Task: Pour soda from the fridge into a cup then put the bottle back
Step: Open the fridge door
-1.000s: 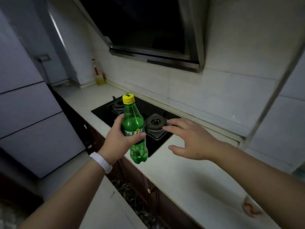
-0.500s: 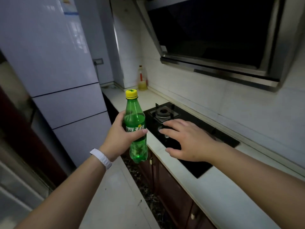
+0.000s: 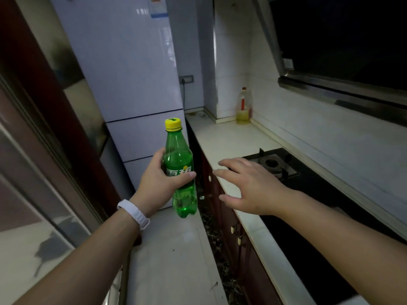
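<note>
Head view: your left hand (image 3: 161,181) grips the capped soda bottle (image 3: 179,168) upright, near the closed fridge (image 3: 132,69); your right hand (image 3: 248,186) hovers open over the desk (image 3: 222,133). Use that free hand for the fridge door, keeping the bottle level.

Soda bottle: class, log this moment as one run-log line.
soda bottle: capped, upright | left hand: grip round bottle | right hand: open, empty, over counter edge | fridge: doors shut

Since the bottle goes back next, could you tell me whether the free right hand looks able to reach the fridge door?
Probably yes: the right hand is open and holds nothing, and no obstacle stands between it and the fridge. The left hand grips the capped soda bottle.
</note>
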